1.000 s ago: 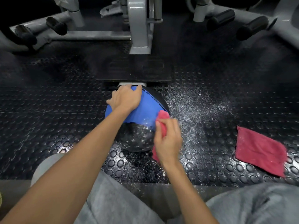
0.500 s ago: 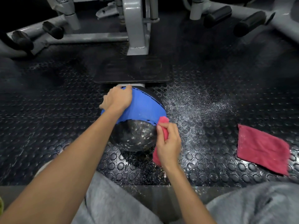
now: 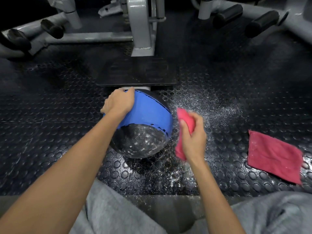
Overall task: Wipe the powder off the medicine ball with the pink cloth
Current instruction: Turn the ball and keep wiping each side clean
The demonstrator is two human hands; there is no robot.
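Steadying the ball: your left hand (image 3: 118, 103) lies over the far upper-left of the medicine ball (image 3: 148, 112), fingers curled over the edge of its blue band and gripping it.
Medicine ball: it sits on the studded floor mat (image 3: 50, 124) in front of your knees, just this side of a flat black plate (image 3: 136, 73). The blue band faces up and away, and the glossy black cap turned toward you is flecked with white powder.
Right hand: your right hand (image 3: 192, 137) holds the pink cloth (image 3: 185, 119) bunched up, thumb across the front, fingers wrapped behind (motion blur softens the outline).
Pink cloth: it is just beside the ball's right edge, with a thin strip of floor showing between them. Its tail hangs below your palm.
Floor powder: spilled powder (image 3: 202, 105) fans out to the right of the ball, with more specks between the ball and your knees.
Second cloth: a spare cloth (image 3: 273, 156) of the same colour lies flat on the mat, well to the right.
Machine: a grey frame post (image 3: 141, 27) stands beyond the plate, with black padded rollers (image 3: 228, 13) on either side of it.
Legs: your grey trousers (image 3: 114, 211) fill the bottom edge.
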